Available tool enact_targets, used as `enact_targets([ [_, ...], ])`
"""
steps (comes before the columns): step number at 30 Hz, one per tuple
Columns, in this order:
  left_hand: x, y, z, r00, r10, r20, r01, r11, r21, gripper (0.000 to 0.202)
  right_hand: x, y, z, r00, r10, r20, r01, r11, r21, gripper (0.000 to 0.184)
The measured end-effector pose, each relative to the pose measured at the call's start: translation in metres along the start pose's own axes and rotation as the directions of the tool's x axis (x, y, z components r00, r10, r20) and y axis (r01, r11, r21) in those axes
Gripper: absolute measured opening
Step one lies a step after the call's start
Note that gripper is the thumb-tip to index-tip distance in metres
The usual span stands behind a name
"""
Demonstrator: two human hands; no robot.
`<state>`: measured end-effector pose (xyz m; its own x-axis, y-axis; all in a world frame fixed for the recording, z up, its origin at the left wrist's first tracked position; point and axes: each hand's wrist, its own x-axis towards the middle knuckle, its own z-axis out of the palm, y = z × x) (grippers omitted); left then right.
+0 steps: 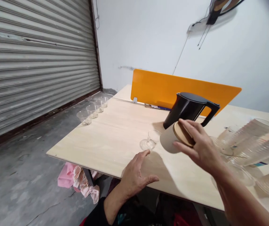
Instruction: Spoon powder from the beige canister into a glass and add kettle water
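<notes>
My right hand (199, 146) is closed around a beige canister (168, 141) with a wooden lid (182, 134), holding it tilted on its side just above the pale wooden table (115, 135). A small clear plastic cup (152, 136) stands right next to the canister, with a second clear cup (147, 145) beside it. My left hand (135, 174) rests on the table's near edge, fingers spread and empty, a little short of those cups. A black electric kettle (188, 110) stands just behind the canister.
Several clear cups (92, 111) line the table's far left edge. Stacks of clear plastic cups (249, 142) lie on the right. An orange divider panel (183, 89) stands at the back. Pink cloth (75, 180) lies on the concrete floor under the table; a roller shutter (38, 56) closes the left.
</notes>
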<state>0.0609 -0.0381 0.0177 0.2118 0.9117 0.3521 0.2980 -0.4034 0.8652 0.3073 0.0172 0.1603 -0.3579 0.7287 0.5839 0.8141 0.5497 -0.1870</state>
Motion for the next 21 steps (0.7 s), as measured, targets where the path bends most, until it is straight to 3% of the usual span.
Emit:
enact_targets([
  [4,0.001,-0.002,0.001,1.0,0.0,0.007,0.0,0.999,-0.037,0.083,0.056,0.023,0.018,0.998,0.017,-0.055,-0.019,0.999,-0.04,0.075],
  [9,0.001,-0.004,0.0,0.999,-0.028,0.024,0.031,0.995,-0.095,0.08,0.109,0.052,0.076,0.998,0.061,0.02,-0.062,0.998,0.024,0.076],
  [15,0.002,-0.005,0.0,0.999,-0.042,0.03,0.046,0.991,-0.129,0.079,0.13,0.081,0.137,0.989,0.075,0.13,-0.086,0.993,0.082,0.075],
  [21,0.003,-0.006,0.001,0.998,-0.051,0.033,0.055,0.99,-0.133,0.08,0.132,0.095,0.164,0.973,0.105,0.204,-0.122,0.99,0.071,0.075],
])
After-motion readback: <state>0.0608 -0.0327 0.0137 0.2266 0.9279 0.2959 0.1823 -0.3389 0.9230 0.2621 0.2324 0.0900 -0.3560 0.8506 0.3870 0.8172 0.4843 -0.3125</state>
